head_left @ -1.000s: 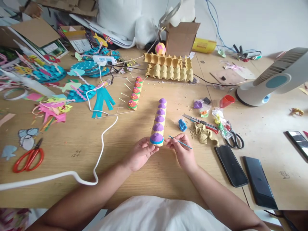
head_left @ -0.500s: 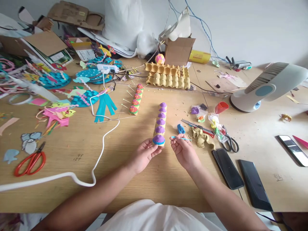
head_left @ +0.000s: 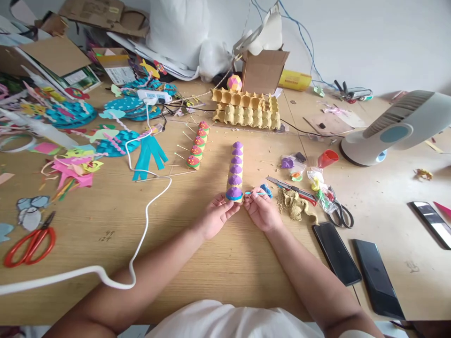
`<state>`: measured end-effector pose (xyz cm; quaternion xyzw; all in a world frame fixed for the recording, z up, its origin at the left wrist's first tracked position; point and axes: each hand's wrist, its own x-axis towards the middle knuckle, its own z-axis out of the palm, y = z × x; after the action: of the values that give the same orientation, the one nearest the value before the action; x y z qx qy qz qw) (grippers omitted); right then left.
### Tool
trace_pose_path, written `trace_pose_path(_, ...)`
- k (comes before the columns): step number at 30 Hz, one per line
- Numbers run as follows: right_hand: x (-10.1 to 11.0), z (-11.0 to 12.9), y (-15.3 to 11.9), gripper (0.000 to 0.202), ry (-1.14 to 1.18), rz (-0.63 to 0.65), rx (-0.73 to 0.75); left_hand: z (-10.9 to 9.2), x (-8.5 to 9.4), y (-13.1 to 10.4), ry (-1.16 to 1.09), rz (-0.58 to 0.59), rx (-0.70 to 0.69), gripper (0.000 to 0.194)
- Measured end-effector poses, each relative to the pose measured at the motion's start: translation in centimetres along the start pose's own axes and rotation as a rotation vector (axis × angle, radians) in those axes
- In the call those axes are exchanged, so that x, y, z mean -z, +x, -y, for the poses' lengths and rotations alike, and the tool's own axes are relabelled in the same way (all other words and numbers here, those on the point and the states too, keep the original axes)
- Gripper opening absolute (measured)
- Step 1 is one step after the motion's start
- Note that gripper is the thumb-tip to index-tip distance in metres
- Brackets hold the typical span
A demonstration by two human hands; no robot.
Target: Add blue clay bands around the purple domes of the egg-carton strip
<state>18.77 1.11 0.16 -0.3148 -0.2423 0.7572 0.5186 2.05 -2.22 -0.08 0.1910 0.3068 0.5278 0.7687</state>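
A strip of egg-carton cups with purple domes lies lengthwise before me, a blue band round its nearest dome. My left hand grips the near end of this strip from the left. Pinched in my right hand is a thin light-blue tool, its tip close to the banded dome. Just beyond the right fingers sits a lump of blue clay. Left of the strip stands a second one with red and green domes and thin white sticks.
Tan clay scraps, a box cutter, black scissors and two dark devices lie right. A white cable crosses the left side, near red-handled scissors. Egg cartons and a white fan stand farther back.
The purple-domed strip and my left hand sit slightly higher in view. My right hand has moved left, bringing the blue tool up to the near dome. The view has shifted a little.
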Motion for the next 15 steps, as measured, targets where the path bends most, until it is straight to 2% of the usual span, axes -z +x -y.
trace_pose_path(8,-0.24,0.13,-0.47,0.029,-0.076,0.076,-0.051,-0.71,0.54,-0.01,0.031,-0.013,0.039,0.033)
trace_pose_path(15,-0.49,0.07,-0.72,0.031,-0.220,0.057,-0.038,-0.90,0.42,-0.27,0.024,-0.034,0.054,0.031)
